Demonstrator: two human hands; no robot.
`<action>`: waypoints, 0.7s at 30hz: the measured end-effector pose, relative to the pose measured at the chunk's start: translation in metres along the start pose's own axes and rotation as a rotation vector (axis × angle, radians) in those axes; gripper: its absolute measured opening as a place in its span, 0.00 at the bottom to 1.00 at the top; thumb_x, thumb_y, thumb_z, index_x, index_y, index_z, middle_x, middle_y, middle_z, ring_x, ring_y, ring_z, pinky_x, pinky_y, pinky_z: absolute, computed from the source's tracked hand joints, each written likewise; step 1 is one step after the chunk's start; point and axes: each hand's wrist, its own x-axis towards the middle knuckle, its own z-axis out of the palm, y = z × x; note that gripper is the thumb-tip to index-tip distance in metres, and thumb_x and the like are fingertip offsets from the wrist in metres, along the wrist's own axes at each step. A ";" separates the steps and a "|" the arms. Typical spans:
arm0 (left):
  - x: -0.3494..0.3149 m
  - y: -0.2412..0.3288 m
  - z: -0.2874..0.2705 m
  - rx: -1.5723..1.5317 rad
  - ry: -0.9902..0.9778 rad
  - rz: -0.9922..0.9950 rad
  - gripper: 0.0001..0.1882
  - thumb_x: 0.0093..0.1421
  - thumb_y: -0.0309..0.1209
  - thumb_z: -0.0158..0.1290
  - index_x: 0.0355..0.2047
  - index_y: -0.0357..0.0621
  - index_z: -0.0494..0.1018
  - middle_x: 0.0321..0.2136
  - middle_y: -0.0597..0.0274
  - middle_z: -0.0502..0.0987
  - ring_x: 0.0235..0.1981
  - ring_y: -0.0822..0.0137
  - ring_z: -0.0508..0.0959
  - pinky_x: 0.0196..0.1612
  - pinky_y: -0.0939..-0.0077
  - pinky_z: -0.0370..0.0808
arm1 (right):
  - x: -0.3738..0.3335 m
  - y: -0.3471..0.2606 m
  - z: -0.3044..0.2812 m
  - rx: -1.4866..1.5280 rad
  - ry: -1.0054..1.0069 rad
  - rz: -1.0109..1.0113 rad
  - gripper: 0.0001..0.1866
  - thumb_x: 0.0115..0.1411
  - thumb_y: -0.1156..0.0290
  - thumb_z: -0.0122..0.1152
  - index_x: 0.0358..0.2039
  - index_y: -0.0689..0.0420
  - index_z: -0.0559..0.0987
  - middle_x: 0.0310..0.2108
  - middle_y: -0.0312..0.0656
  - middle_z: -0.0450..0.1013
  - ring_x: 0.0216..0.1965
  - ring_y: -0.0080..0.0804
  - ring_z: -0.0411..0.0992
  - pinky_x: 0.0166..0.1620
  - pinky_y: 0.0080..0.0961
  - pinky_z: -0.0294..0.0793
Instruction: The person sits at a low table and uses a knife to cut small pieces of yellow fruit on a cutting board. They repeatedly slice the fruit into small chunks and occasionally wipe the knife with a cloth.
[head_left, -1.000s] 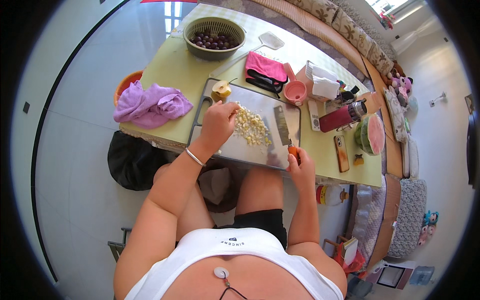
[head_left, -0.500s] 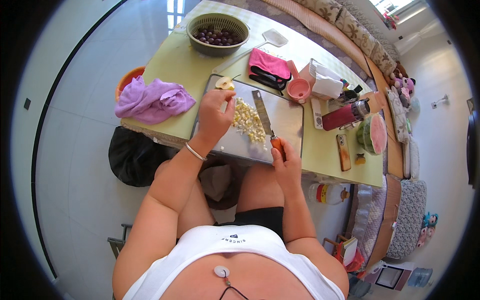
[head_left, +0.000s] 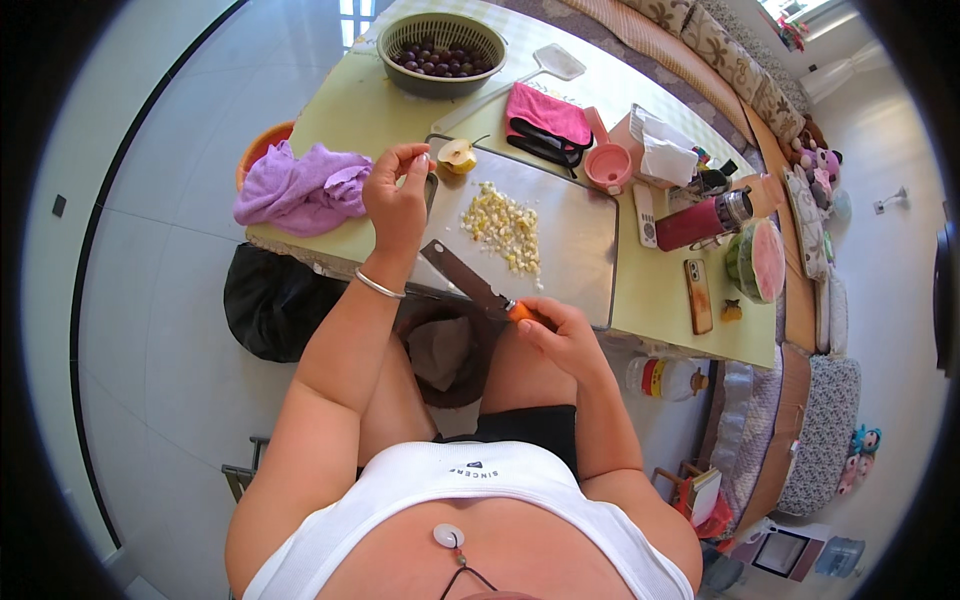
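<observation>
My right hand [head_left: 558, 335] is wrapped around the orange handle of a kitchen knife [head_left: 465, 278]. Its broad blade points to the upper left, over the board's near edge and partly past it. My left hand [head_left: 400, 188] is raised by the cutting board's left edge, thumb and fingers drawn together; anything between them is too small to make out. Just right of its fingertips a halved pear [head_left: 458, 156] with its stem rests on the metal cutting board [head_left: 575, 235]. Small chopped pale-yellow pieces [head_left: 500, 225] lie heaped across the board's middle, apart from both hands.
A green colander [head_left: 440, 85] of dark round fruit and a white spatula [head_left: 555, 62] lie at the back. Left is a purple cloth [head_left: 300, 190]; right are a pink cloth [head_left: 545, 118], pink cup [head_left: 607, 165], red bottle [head_left: 700, 222], phone [head_left: 698, 295] and cut watermelon [head_left: 757, 262]. Below sits a bin [head_left: 445, 390].
My left hand has moved left and up, off the board, uncovering the halved pear. My right hand has swung the knife from pointing away over the board to pointing left at its near edge.
</observation>
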 end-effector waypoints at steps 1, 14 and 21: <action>0.000 -0.001 0.001 -0.004 0.011 -0.002 0.06 0.62 0.22 0.54 0.38 0.36 0.79 0.29 0.63 0.81 0.32 0.75 0.80 0.40 0.80 0.75 | 0.004 0.004 -0.002 0.011 0.026 0.015 0.15 0.65 0.70 0.61 0.50 0.62 0.78 0.28 0.31 0.73 0.24 0.13 0.65 0.26 0.14 0.65; 0.003 0.001 -0.002 -0.016 -0.007 -0.024 0.06 0.64 0.22 0.53 0.40 0.35 0.78 0.34 0.63 0.80 0.35 0.75 0.79 0.43 0.83 0.74 | -0.003 -0.011 -0.015 0.052 -0.043 0.045 0.14 0.62 0.72 0.63 0.48 0.63 0.79 0.32 0.29 0.75 0.32 0.15 0.68 0.37 0.15 0.69; 0.003 0.001 -0.002 0.002 -0.013 -0.035 0.06 0.64 0.21 0.52 0.40 0.35 0.78 0.33 0.63 0.80 0.35 0.75 0.79 0.43 0.83 0.74 | 0.009 0.007 -0.016 -0.011 0.096 0.061 0.14 0.62 0.73 0.62 0.48 0.62 0.80 0.31 0.31 0.74 0.31 0.15 0.67 0.35 0.17 0.68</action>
